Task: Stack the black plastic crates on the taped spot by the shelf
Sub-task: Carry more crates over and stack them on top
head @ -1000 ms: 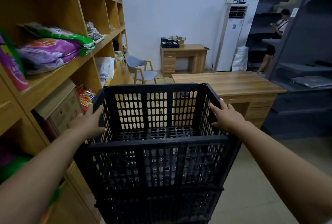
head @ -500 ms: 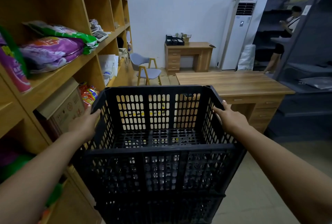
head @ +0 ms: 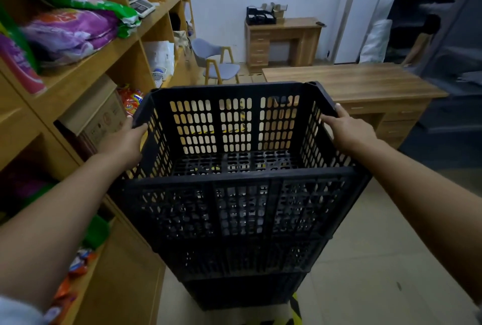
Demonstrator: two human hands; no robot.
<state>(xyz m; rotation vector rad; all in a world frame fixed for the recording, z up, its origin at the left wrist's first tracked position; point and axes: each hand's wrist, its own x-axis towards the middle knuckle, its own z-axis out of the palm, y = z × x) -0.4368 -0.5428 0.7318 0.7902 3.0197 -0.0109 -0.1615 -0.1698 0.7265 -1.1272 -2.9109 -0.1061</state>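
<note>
Crates [head: 234, 220] are shown stacked beside the shelf [head: 109, 45] over yellow-black tape [head: 296, 306], the top crate [head: 234, 129] gripped at its side rims by the left hand [head: 125, 139] and right hand [head: 347, 129], seemingly being seated; squaring and release are judged next.

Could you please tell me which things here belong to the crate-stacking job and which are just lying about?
Job: top crate, held by left hand and right hand; crates beneath; yellow-black tape.
Lying about: purple bag, cardboard box, blue chair, wooden desk.
</note>
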